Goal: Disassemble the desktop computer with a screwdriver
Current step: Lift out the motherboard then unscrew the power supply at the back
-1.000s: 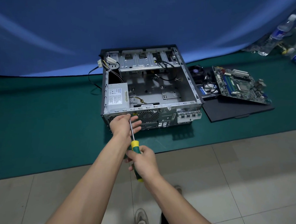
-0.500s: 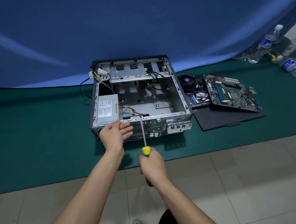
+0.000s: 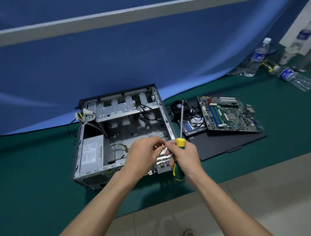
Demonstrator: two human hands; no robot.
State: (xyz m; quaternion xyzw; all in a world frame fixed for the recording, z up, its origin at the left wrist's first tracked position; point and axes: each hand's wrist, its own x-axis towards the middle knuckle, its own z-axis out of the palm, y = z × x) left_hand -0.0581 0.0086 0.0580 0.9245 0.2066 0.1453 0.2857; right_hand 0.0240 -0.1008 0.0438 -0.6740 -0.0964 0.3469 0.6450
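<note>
One case, one motherboard, two bottles. Right hand grips one screwdriver, shaft up; left hand fingertips pinched together, contents unclear.

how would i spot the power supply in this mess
Start at the open grey computer case on the green mat. Look into its near-left corner, left of the two hands: the power supply is the closed grey metal box with a white printed label on top, unlike the bare panels around it.
</note>
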